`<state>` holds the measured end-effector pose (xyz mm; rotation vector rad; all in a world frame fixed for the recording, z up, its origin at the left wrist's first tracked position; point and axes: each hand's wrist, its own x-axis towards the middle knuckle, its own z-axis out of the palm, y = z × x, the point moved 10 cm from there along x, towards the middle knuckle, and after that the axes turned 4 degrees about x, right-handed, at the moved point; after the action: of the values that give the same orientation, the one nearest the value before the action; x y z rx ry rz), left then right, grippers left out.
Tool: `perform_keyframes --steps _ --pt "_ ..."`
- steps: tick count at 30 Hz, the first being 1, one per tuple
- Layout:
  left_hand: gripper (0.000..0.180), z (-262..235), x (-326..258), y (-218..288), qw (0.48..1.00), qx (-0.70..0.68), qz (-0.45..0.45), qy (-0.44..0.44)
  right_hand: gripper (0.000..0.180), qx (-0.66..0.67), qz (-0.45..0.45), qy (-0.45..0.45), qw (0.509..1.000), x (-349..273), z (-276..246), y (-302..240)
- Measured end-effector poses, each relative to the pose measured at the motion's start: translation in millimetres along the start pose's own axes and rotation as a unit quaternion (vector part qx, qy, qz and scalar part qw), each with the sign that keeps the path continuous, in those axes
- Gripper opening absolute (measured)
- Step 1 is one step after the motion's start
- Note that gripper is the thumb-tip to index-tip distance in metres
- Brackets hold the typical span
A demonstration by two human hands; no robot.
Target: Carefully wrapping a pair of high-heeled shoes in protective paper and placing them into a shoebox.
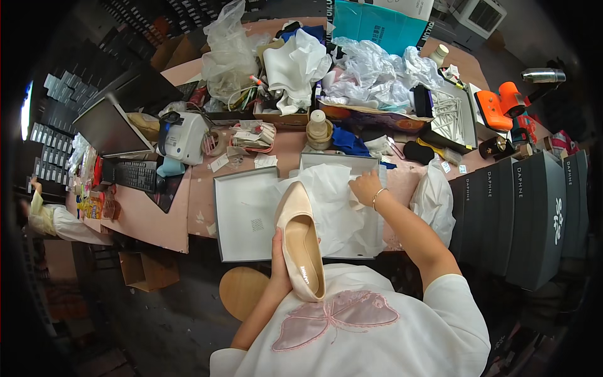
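Open grey cardboard shoebox sits at pink counter front edge. Counter surface shows left of box; crumpled white plastic bag crowds its right. Left hand grips beige pointed-toe pump above box's near edge: toe away, tan insole up. Right hand curled over box's right half, pinch on white tissue paper unclear.

And it's a soft, satiny sheen on the smooth upper of the pale shoe, up against thin, crinkled white paper and a matt cardboard tray! Clear plastic bags glint in glossy wrinkles, hard plastic shines on the orange tool, polished metal gleams on the cylinder. Lower down, smooth wood on the stool, flat matt card on the dark boxes.
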<state>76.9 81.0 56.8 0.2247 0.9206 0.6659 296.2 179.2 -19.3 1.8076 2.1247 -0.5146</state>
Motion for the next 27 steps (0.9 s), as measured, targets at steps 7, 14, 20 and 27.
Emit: perform_keyframes --steps 7,14,20,27 --pt "0.071 13.1 14.2 -1.7 0.999 0.005 -0.019 -0.035 0.037 0.089 0.008 0.098 0.991 -23.2 6.6 2.5" --pt "0.070 22.0 30.2 -15.8 0.998 0.018 -0.043 -0.033 0.037 -0.050 0.034 0.084 0.995 -21.6 47.0 -21.7" --pt "0.071 7.7 43.3 -25.4 0.998 0.047 -0.023 -0.037 0.031 0.011 0.025 0.200 0.979 -28.1 17.4 -16.5" --pt "0.069 11.7 38.6 -22.1 0.997 0.033 -0.045 -0.045 0.025 -0.039 -0.004 0.248 0.968 -41.6 21.0 -11.6"
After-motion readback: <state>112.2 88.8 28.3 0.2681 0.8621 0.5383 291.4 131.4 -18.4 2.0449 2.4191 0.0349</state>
